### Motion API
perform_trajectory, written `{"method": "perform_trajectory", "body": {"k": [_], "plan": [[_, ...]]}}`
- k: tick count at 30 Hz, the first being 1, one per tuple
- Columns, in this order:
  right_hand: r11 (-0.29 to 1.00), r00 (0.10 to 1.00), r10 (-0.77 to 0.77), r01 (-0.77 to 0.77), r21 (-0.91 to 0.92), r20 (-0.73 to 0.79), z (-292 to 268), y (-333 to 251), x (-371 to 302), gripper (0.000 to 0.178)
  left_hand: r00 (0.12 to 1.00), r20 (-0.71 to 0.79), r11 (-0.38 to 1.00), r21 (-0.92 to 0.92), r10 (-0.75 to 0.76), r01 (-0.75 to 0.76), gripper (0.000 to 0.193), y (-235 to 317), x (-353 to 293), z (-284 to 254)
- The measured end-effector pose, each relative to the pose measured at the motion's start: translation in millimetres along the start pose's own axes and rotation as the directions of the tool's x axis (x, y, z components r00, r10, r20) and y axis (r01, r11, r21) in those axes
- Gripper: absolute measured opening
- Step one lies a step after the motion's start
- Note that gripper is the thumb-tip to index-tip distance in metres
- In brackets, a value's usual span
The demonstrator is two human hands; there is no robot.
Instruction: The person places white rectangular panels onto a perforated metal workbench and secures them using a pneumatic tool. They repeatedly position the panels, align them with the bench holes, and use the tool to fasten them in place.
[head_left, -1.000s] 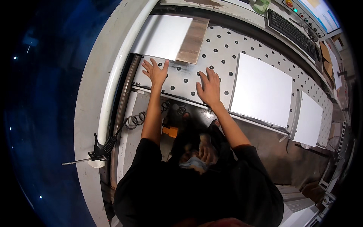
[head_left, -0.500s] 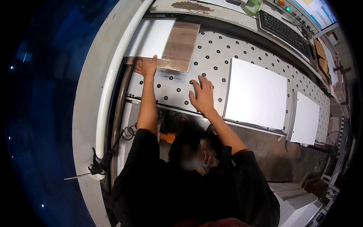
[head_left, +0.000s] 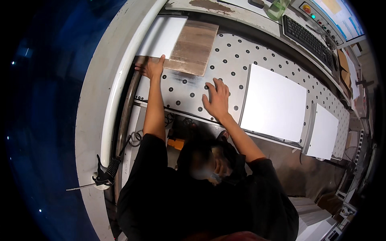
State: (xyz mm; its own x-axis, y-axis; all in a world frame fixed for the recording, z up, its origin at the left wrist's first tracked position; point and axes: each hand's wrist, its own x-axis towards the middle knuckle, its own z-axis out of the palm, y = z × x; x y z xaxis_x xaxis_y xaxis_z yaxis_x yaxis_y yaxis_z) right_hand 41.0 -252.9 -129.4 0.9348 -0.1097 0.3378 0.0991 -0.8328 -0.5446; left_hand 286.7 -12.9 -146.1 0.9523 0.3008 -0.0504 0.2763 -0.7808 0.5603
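Note:
A white sheet (head_left: 161, 38) lies on a brown, worn board (head_left: 193, 48) at the far left of the metal table. Against the sheet's near edge rests my left hand (head_left: 154, 69), its fingers stretched out toward the left and the thumb up on the white. It touches the board too. My right hand (head_left: 217, 100) hovers over or lies lightly on the table (head_left: 177, 90), just right of the board's near corner. Its fingers are apart with nothing in them; whether it touches the surface I cannot tell.
White sheets are piled in a larger stack (head_left: 274, 103) and a smaller stack (head_left: 321, 132) on the right. Behind runs a ledge with a keyboard (head_left: 307, 42), a green bottle (head_left: 277, 9) and a control panel with a screen. A white rail (head_left: 119, 86) and an air gun (head_left: 105, 176) stand left.
My left hand and the white sheet have shifted slightly left and away over the board, baring more brown at the right. My right hand has barely moved. The whole view has tilted a little.

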Motion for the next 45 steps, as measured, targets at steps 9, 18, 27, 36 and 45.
{"method": "perform_trajectory", "body": {"k": [9, 18, 27, 36, 45], "plan": [[0.993, 0.991, -0.099, 0.105, -0.058, 0.090, 8.8, 39.6, 91.8, 0.081, 0.977, -0.202, 0.997, 0.031, 0.070, -0.065, 0.119, -9.3, -2.6, 7.8], [0.967, 0.969, -0.218, 0.231, -0.109, 0.116, 14.2, 49.1, 94.5, 0.062, 0.964, -0.235, 0.992, 0.013, 0.127, -0.128, 0.120, -16.9, -1.3, 14.8], [0.970, 0.964, -0.231, 0.218, 0.109, 0.134, 45.1, 6.0, 112.0, 0.073, 0.963, -0.244, 0.992, 0.087, 0.112, -0.093, 0.115, -14.4, -1.5, 5.8], [0.941, 0.931, -0.305, 0.261, 0.216, 0.203, 117.2, -38.5, 162.9, 0.074, 0.974, -0.192, 0.992, -0.013, 0.123, -0.128, 0.106, -19.6, 3.1, 5.3], [0.930, 0.928, -0.314, 0.258, 0.261, 0.201, 115.0, -37.1, 166.5, 0.069, 0.955, -0.237, 0.984, 0.036, 0.177, -0.174, 0.105, -32.3, 5.4, 8.8]]}}
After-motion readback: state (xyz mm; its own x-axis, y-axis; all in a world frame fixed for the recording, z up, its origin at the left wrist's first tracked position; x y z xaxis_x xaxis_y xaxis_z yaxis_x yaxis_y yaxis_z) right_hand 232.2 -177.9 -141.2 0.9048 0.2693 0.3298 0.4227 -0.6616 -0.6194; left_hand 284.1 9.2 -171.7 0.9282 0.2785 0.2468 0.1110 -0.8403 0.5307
